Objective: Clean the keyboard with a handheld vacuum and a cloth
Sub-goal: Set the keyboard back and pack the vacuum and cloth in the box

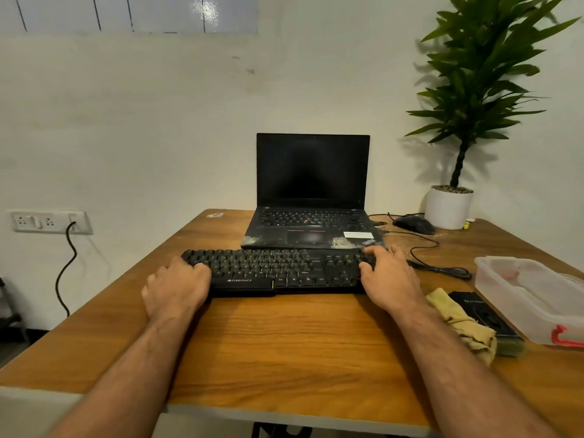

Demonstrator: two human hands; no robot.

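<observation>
Two hands clasp the keyboard (278,270) by its ends, left hand (177,287) and right hand (390,276) each with a curled grip, likely to position it mid-desk (284,343). Cloth (461,324) waits by the right edge.

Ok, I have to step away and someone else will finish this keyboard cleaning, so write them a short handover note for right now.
Left hand grips the left end of the black keyboard; right hand grips its right end. The keyboard lies flat on the wooden table, directly in front of the open laptop.
The yellow cloth lies untouched at the right, beside a flat black object that may be the vacuum; I cannot tell. A clear plastic box sits right of that.
Done: no cleaning shows yet.
Left: vacuum the keys, then wipe them with the cloth.
</observation>
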